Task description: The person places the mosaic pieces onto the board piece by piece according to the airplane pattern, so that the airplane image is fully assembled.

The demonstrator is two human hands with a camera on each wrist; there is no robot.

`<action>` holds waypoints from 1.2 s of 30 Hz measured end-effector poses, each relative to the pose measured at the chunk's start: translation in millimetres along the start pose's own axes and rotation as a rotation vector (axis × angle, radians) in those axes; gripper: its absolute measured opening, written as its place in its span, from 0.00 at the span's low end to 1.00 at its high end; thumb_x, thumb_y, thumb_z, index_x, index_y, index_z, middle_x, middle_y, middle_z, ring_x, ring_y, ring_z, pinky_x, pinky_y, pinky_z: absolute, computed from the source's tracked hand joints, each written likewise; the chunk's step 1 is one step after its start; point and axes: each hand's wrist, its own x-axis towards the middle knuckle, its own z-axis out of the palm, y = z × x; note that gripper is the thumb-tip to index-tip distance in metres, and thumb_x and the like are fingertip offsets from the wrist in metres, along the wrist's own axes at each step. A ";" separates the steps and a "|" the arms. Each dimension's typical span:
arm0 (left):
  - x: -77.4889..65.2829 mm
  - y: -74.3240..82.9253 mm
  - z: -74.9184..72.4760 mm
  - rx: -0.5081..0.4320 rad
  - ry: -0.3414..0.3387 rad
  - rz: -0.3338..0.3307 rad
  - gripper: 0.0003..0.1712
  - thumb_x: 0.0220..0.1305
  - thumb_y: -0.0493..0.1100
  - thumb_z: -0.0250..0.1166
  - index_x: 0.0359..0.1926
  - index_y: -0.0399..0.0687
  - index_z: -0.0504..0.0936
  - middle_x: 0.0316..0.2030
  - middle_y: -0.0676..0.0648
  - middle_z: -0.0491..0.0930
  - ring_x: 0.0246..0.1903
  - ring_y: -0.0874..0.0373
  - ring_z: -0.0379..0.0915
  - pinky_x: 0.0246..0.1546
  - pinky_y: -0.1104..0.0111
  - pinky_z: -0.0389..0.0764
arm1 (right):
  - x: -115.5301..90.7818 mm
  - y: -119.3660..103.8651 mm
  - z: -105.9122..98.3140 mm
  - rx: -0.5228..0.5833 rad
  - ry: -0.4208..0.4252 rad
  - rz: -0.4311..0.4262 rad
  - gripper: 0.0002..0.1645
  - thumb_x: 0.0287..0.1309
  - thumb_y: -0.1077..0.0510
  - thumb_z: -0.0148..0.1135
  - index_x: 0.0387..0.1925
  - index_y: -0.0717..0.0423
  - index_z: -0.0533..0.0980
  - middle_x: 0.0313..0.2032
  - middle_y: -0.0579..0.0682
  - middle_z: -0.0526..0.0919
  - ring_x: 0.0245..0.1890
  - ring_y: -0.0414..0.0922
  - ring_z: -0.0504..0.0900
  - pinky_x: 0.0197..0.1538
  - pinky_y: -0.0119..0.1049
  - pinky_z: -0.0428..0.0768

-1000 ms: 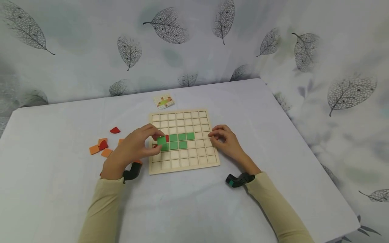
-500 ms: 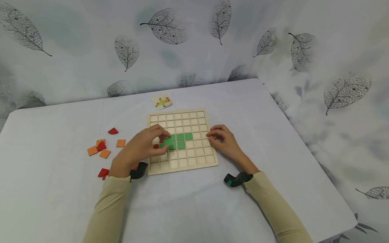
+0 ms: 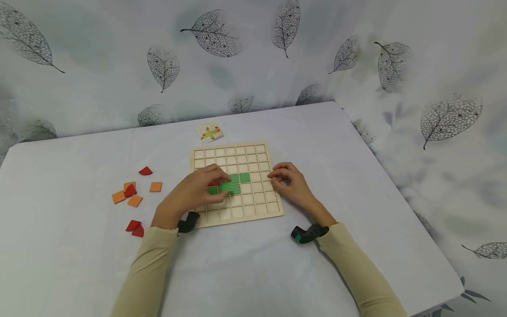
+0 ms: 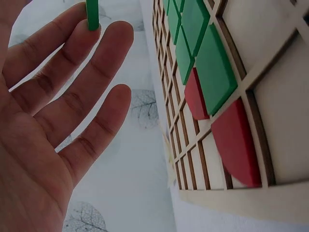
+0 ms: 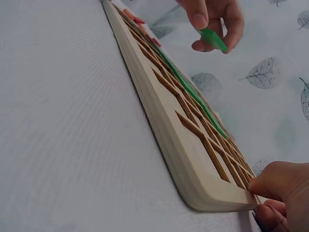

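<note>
My left hand (image 3: pixel 194 191) pinches a green square tile (image 5: pixel 214 40) between thumb and fingertips, above the wooden grid board (image 3: pixel 259 200). In the left wrist view the tile's edge (image 4: pixel 92 14) shows at the fingertips, apart from the board. Several green tiles (image 4: pixel 215 70) lie in the board's cells, in two rows. Beside them sit red quarter-circle pieces (image 4: pixel 236 140), partly hidden by my left hand in the head view. My right hand (image 3: pixel 292 184) holds the board's right edge, its thumb (image 5: pixel 270 181) on the rim and curled fingers beside it.
A small pattern card (image 3: pixel 210 132) lies behind the board. To the left, several orange square tiles (image 3: pixel 156 187) and red quarter-circle pieces (image 3: pixel 137 231) are scattered on the white-covered table (image 3: pixel 237 273). A patterned leaf cloth (image 3: pixel 218 33) hangs at the back.
My left hand has moved to the right over the board, carrying the green tile along the green rows. My right hand has stayed at the board's edge.
</note>
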 end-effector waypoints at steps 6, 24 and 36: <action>6.5 -0.1 6.2 0.008 -0.019 0.003 0.14 0.56 0.40 0.69 0.44 0.43 0.82 0.39 0.51 0.79 0.35 0.57 0.76 0.39 0.64 0.78 | -0.2 1.8 -0.5 0.009 0.001 0.002 0.08 0.57 0.74 0.61 0.40 0.75 0.80 0.50 0.71 0.73 0.38 0.58 0.76 0.45 0.41 0.77; 26.1 1.0 27.7 -0.037 -0.087 0.011 0.15 0.58 0.38 0.69 0.46 0.39 0.82 0.38 0.48 0.77 0.38 0.56 0.74 0.42 0.65 0.77 | -0.4 0.9 -0.2 0.017 -0.003 0.010 0.08 0.57 0.75 0.61 0.40 0.75 0.79 0.50 0.71 0.73 0.39 0.59 0.76 0.46 0.44 0.76; 35.2 4.5 37.5 0.020 -0.140 -0.068 0.15 0.61 0.42 0.68 0.48 0.42 0.82 0.43 0.47 0.78 0.41 0.57 0.76 0.45 0.65 0.77 | 0.2 1.1 -0.9 0.016 -0.012 0.031 0.09 0.58 0.74 0.60 0.41 0.75 0.79 0.51 0.71 0.72 0.39 0.59 0.77 0.47 0.46 0.76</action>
